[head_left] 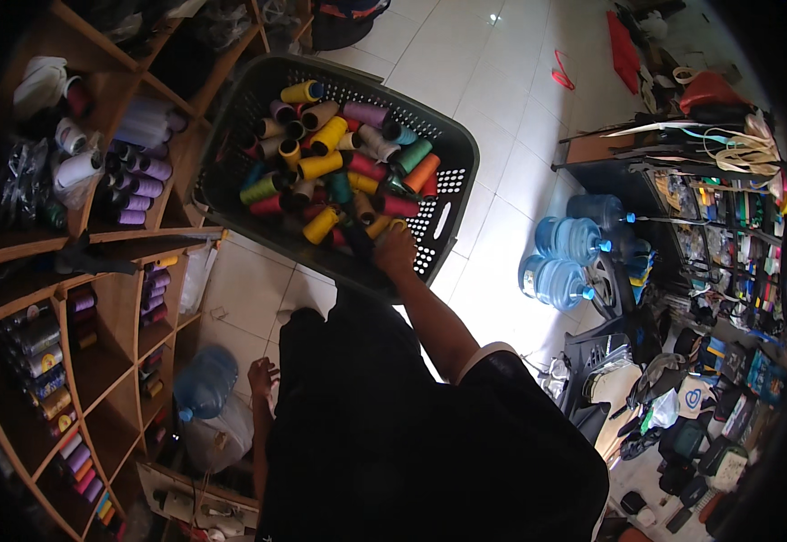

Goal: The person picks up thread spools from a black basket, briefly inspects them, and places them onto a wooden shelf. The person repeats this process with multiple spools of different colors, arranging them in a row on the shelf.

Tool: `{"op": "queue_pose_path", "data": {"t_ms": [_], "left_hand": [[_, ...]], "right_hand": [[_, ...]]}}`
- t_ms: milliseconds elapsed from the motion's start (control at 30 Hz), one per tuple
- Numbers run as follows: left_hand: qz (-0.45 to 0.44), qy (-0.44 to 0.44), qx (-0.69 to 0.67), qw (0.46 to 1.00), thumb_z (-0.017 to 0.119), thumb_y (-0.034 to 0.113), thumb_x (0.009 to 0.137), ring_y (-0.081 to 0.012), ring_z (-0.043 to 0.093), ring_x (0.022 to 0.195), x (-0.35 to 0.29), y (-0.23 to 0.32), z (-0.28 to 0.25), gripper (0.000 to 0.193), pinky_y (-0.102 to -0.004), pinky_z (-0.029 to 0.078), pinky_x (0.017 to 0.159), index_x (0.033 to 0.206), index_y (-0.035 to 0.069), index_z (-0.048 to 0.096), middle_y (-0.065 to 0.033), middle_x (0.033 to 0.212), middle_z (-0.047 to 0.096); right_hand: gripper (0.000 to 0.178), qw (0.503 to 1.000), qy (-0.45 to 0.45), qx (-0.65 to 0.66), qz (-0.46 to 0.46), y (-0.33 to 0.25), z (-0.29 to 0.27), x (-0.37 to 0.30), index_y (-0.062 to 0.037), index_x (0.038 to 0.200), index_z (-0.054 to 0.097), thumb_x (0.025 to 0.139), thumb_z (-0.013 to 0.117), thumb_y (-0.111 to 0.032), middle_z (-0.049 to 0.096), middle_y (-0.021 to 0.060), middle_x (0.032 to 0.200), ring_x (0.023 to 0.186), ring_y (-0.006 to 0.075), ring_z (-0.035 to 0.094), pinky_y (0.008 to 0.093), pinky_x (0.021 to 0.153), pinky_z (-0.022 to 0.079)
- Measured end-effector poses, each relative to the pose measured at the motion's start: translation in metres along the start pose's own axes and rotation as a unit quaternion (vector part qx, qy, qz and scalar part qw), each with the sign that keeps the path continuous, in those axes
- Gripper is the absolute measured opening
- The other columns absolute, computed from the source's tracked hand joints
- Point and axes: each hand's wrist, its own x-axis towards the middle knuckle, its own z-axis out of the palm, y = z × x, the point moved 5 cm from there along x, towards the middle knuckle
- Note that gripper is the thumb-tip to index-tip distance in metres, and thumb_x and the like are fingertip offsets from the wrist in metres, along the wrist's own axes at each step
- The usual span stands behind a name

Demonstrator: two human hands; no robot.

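A dark green plastic basket (455,163) with perforated sides is heaped with thread spools in many colours, among them a yellow spool (328,135), an orange spool (422,172) and a green spool (411,155). My right hand (396,249) reaches in over the near side, its fingers closed beside a dark spool (357,240); what they grip is hard to see. My left hand (264,376) hangs low at my side with curled fingers and no visible object in them, above a clear plastic bag (222,438).
Wooden cubbyhole shelves (95,361) with thread spools and wrapped goods line the left. Blue water jugs (560,262) stand on the white tiled floor (465,54) to the right, near a crowded rack (718,217). Bags and pouches (718,461) lie at the lower right. Another water jug (208,379) stands by the shelves.
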Motion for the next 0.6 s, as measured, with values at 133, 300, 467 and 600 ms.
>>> {"op": "queue_pose_path", "data": {"t_ms": [133,300,467,600], "left_hand": [[0.093,-0.066,0.043,0.993,0.055,0.022,0.088,-0.0169,0.059,0.060,0.040,-0.063,-0.026,0.023,-0.0253,0.041,0.045,0.105,0.007,0.056,-0.0062,0.077,0.058],[-0.003,0.038,-0.067,0.997,0.056,0.026,0.088,-0.0173,0.061,0.067,0.007,-0.056,-0.006,0.024,-0.0283,0.040,0.047,0.106,0.009,0.056,-0.0064,0.083,0.060],[-0.023,0.035,-0.015,0.999,0.056,0.028,0.090,-0.0168,0.061,0.078,-0.015,-0.013,0.007,0.028,-0.0333,0.046,0.062,0.111,0.010,0.055,-0.0053,0.093,0.061],[-0.010,0.039,-0.007,0.999,0.056,0.031,0.091,-0.0164,0.060,0.081,-0.028,0.013,0.015,0.029,-0.0329,0.046,0.065,0.111,0.010,0.054,-0.0048,0.093,0.060]], "right_hand": [[0.078,0.999,-0.033,0.023,0.026,0.004,-0.008,-0.004,0.0004,0.122,0.035,0.068,0.077,-0.037,0.050,0.0233,0.116,0.108,0.0367,0.054,0.0444,0.091,0.047],[0.073,0.960,-0.007,0.277,-0.044,-0.006,0.006,0.011,0.0063,0.122,0.039,0.070,0.072,-0.031,0.052,0.0253,0.115,0.108,0.0406,0.053,0.0442,0.089,0.045],[0.071,0.943,0.049,0.327,0.039,0.011,-0.011,0.045,0.0085,0.115,0.044,0.069,0.075,-0.036,0.055,0.0270,0.108,0.108,0.0428,0.052,0.0458,0.091,0.043],[0.078,0.902,0.207,0.366,0.100,0.011,-0.056,0.072,0.0071,0.117,0.041,0.067,0.078,-0.041,0.054,0.0277,0.112,0.110,0.0417,0.052,0.0459,0.092,0.043]]}}
